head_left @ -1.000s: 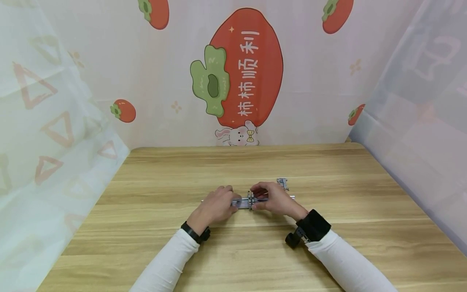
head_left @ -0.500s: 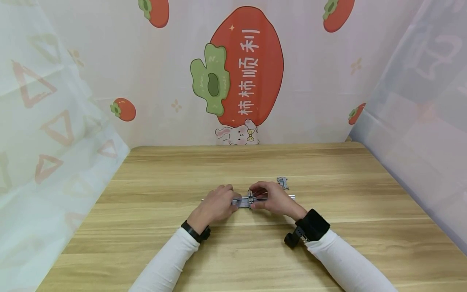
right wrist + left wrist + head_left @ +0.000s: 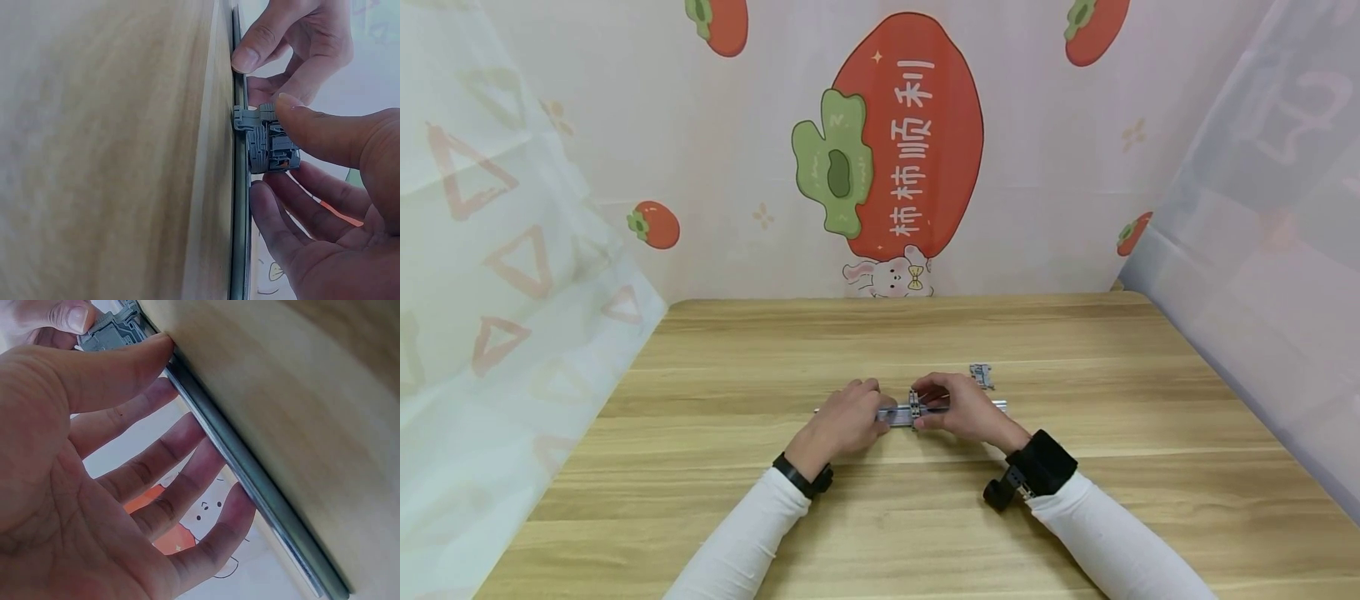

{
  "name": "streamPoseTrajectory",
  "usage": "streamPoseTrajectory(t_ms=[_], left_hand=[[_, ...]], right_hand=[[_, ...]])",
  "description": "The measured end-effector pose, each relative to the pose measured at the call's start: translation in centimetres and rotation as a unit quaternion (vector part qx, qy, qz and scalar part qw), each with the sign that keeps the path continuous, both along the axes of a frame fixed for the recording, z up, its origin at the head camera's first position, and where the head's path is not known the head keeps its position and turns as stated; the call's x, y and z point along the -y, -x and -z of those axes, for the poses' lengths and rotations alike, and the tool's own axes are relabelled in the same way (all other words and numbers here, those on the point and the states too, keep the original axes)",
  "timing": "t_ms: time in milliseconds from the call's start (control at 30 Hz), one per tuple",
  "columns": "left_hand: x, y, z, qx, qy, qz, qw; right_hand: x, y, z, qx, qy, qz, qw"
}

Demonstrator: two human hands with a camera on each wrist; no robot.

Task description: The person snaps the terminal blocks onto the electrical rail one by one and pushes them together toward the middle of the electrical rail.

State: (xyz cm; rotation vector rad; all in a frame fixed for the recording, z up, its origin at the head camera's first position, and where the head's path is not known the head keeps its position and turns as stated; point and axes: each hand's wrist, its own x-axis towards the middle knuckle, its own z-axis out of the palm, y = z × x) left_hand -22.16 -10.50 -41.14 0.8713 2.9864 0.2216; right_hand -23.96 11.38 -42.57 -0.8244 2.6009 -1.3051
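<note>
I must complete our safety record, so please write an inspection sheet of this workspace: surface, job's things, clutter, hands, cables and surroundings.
Surface: wood-grain table.
Job's things: metal rail lying crosswise; gray block on it, full seating unclear; loose gray part on the table beyond the rail.
Clutter: nothing seen.
Hands: left hand grips the rail between thumb and fingers; right hand holds the gray block; black wristbands on both wrists.
Cables: nothing seen.
Surroundings: backdrop printed with red fruit and a rabbit; pale sheets at both sides.
</note>
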Motion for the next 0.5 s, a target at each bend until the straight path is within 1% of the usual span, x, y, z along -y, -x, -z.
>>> streamPoseTrajectory(t_ms=[500], left_hand=[[-0.07,-0.08,-0.05,0.002,-0.005,-0.002,1.0]], right_hand=[[0.03,-0.07,-0.15,0.01,-0.007,0.006,1.0]])
